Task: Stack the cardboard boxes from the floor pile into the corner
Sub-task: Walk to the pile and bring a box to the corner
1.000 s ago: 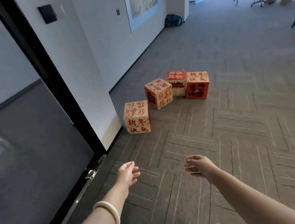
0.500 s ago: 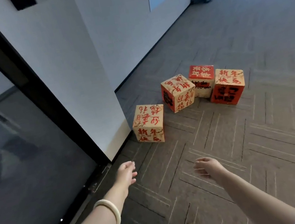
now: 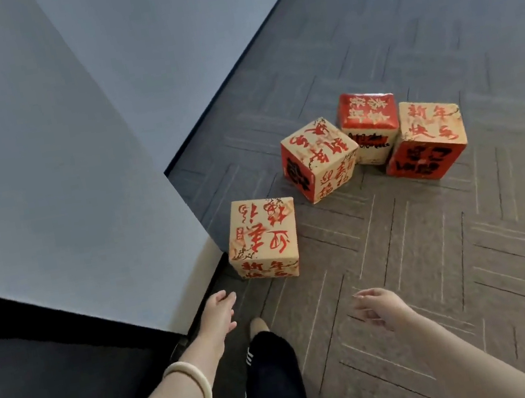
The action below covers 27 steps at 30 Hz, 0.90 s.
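**Both hands empty, four boxes on the carpet**

Four cube-shaped cardboard boxes printed with red characters sit on the grey carpet floor. The nearest box, tan with red writing, stands alone just beside the outer corner of the white wall. Farther back the other three form a tight cluster. The tan box with a red side is turned at an angle. The red-topped box stands behind it. The tan-topped box with a red front is on the right, close against its neighbour.

The left hand reaches forward low, fingers loose and spread, holding nothing, its fingertips short of the nearest box. A pale bangle circles that wrist. The right hand is held out over the carpet, fingers relaxed, also empty and well apart from every box. Between the arms show a dark trouser leg and the toe of a light shoe.
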### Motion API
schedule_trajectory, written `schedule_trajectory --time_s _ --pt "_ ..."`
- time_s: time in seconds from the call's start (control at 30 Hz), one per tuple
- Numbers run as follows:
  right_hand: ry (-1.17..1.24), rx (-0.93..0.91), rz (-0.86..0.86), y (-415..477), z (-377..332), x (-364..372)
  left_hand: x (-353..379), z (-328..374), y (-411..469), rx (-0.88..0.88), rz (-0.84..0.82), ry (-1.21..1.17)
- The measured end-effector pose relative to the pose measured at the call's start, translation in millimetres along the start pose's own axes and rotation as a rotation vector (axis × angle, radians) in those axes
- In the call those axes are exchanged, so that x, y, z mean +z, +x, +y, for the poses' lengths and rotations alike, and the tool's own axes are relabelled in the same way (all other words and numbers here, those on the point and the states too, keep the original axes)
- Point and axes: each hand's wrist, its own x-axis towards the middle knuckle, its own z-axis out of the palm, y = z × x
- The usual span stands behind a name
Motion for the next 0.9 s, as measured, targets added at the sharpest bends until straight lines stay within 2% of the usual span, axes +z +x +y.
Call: schedule_trajectory --time_s 0.17,0.3,0.47,0.67,0.8,0.9 --pt "0.032 0.121 0.018 104.5 -76.3 45.7 8.0 82.2 133.9 -0.052 -0.037 0.143" --pt "0.003 0.148 -0.005 183.9 -124.2 81.4 21.4 108.9 237.3 -0.109 -0.045 0.187" --pt "-0.134 0.148 0.029 305.7 -136.0 116.2 56.7 81.8 360.3 -0.154 -0.079 0.244" --pt "-0.327 0.204 0.071 438.4 -103.2 157.6 79.5 12.4 487.1 -0.248 -0.022 0.333" --pt "-0.252 0.271 0.027 496.5 -69.9 178.8 85.4 -29.3 547.5 -0.328 -0.007 0.297" --pt "-0.191 0.26 0.028 512.7 -54.9 187.8 95.0 -45.0 560.9 -0.358 -0.05 0.221"
